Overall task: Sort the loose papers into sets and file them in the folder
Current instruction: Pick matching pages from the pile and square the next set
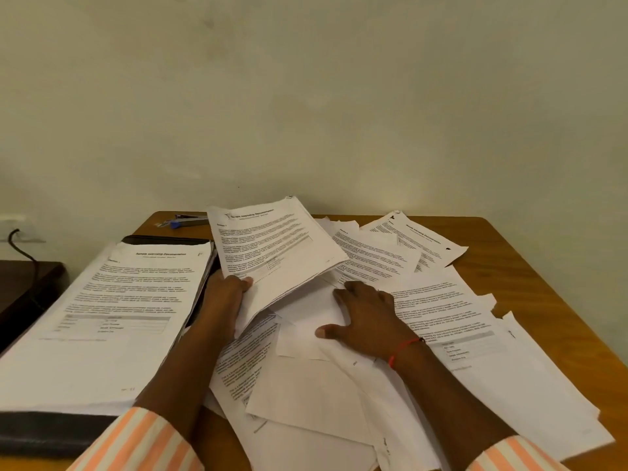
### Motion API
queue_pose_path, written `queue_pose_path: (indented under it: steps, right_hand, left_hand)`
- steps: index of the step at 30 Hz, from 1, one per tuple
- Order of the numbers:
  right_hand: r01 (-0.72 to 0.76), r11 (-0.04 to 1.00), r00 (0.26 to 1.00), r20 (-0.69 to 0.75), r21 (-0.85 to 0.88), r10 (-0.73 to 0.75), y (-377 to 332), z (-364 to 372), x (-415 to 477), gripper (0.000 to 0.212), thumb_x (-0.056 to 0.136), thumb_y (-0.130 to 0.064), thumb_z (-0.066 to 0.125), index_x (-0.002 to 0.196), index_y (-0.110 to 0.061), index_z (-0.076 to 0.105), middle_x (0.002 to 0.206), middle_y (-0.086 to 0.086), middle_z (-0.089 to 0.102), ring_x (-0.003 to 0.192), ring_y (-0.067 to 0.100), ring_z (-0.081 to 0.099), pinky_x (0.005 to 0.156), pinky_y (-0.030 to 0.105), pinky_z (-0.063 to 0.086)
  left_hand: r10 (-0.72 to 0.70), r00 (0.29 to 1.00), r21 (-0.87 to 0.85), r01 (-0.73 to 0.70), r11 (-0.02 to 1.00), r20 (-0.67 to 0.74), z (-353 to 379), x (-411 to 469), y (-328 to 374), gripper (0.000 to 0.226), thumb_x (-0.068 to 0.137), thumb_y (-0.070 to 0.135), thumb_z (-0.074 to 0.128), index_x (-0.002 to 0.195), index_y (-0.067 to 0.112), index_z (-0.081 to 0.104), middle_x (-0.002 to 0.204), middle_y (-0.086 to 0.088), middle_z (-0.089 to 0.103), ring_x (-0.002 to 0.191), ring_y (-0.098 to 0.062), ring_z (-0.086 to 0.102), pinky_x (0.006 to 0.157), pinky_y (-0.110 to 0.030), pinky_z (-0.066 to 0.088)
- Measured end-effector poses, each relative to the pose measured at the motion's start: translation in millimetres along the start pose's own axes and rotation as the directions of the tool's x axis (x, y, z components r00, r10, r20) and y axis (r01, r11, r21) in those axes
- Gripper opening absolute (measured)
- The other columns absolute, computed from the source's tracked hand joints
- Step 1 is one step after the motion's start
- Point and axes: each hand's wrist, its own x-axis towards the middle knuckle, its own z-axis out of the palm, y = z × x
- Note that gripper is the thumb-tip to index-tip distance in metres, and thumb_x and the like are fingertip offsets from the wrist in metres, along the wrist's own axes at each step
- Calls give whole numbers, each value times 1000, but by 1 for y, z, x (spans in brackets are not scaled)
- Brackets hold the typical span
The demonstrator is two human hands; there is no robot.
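Our left grip point(231, 295) clasps the lower edge of a gathered set of printed sheets point(275, 246), thumb on top, and holds it tilted above the pile. Our right grip point(368, 319) grasps nothing: it lies flat, fingers spread, pressing on the loose papers point(323, 402). To do this step well, we judge, the flat palm should pin the pile while we square the held set and match its heading to the next sheet. From the left grip, the set fans toward one o'clock. The loose papers spread from three to six o'clock over the desk point(530, 266). The black folder point(51, 433), bearing a filed stack point(112, 300), lies at nine o'clock, just beside our left forearm. A stapler point(188, 220) sits at eleven o'clock.
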Motion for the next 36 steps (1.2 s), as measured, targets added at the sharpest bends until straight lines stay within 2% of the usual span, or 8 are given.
queue_pose_path:
  steps: [8,14,19,23,26,30,33,36]
  right_hand:
    - [79,975,994,-87,209,-62,3,8,0,78,72,-77,60,141,-43,46,141,-11,55,132,18,45,109,39,32]
    - [138,963,988,-95,233,-119,8,10,1,73,75,-77,58,139,-44,47,140,-15,55,131,14,46,110,37,30]
    - [178,983,981,-83,37,-175,7,9,-1,97,64,-94,28,145,-42,39,142,-15,49,129,12,40,107,28,21]
    - [183,970,967,-204,158,-149,5,4,-5,53,84,-58,48,133,-38,51,128,-6,57,120,15,46,103,34,32]
    - [82,970,946,-325,230,-3,14,4,3,51,86,-37,67,134,-25,52,133,1,54,123,20,51,98,38,43]
    - [-21,762,865,-370,647,338,13,-8,6,57,91,-37,70,141,-20,49,142,-1,51,124,5,44,95,20,37]
    - [22,546,871,-284,838,401,13,-12,4,60,93,-42,66,145,-21,47,144,-1,53,131,10,49,105,32,47]
    - [39,325,919,-162,945,359,10,-12,5,62,83,-60,71,134,-29,58,133,-6,62,124,12,58,109,45,47]
  left_hand:
    - [-45,979,241,-4,970,197,4,6,-4,48,97,4,60,142,17,52,132,-3,63,108,-25,62,92,-40,48]
    - [-56,967,299,-21,954,249,7,5,-4,34,97,9,62,130,18,60,113,0,67,95,-20,65,74,-33,53]
    - [19,983,258,-66,964,182,10,4,-7,27,96,6,64,122,12,67,109,-4,70,92,-20,67,69,-29,52]
    - [164,980,230,-187,955,114,10,-1,1,18,97,7,63,104,24,66,98,4,68,85,-12,65,66,-25,50]
    - [210,977,111,-211,971,27,5,0,7,19,97,7,64,106,23,61,92,6,66,81,-12,65,64,-27,51]
    - [150,988,-149,-152,977,-23,-5,2,15,29,93,6,68,119,18,63,108,-4,71,93,-23,69,77,-38,56]
    - [143,990,-337,-129,933,15,-11,0,19,31,94,4,66,123,15,65,107,-5,75,94,-24,72,71,-35,58]
    - [132,983,-456,-60,888,128,-13,-1,18,40,96,6,61,134,18,60,120,-7,73,110,-30,69,84,-43,57]
